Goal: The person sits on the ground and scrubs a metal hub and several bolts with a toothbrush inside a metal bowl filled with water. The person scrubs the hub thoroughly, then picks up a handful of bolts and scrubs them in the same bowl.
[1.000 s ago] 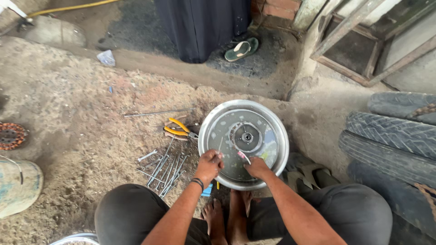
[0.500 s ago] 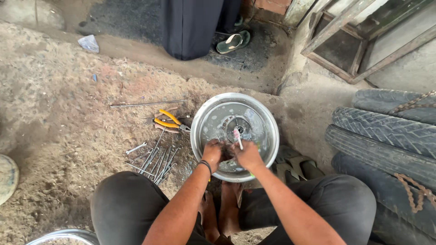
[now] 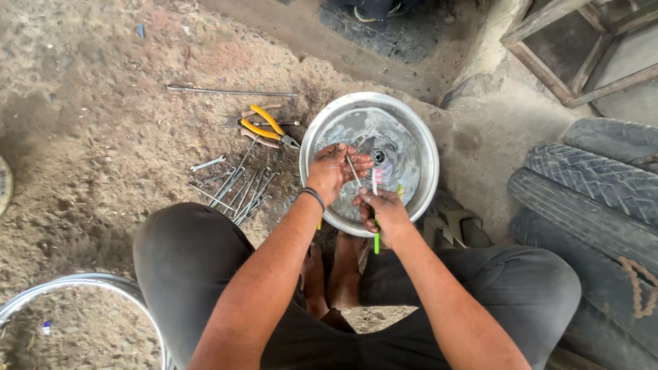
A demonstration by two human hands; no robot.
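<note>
A round metal basin (image 3: pixel 418 144) with water and a small metal hub part (image 3: pixel 378 156) stands on the dirt in front of my knees. My left hand (image 3: pixel 332 171) hovers over the basin's near side and pinches a thin metal spoke (image 3: pixel 352 168). Just right of it, my right hand (image 3: pixel 384 215) grips a green-handled toothbrush (image 3: pixel 375 205), its head pointing up toward the spoke. Both hands are wet and nearly touch.
Several spokes and wrenches (image 3: pixel 236 188) lie on the dirt left of the basin, with yellow-handled pliers (image 3: pixel 267 127) and a long rod (image 3: pixel 229 90) beyond. Stacked tyres (image 3: pixel 589 185) fill the right side. A wheel rim (image 3: pixel 75 284) sits at lower left; sandals (image 3: pixel 456 226) lie by the basin.
My head has tilted down and closer, so the basin fills more of the view. Both hands have come together over the near rim, the left now holding the spoke against the toothbrush.
</note>
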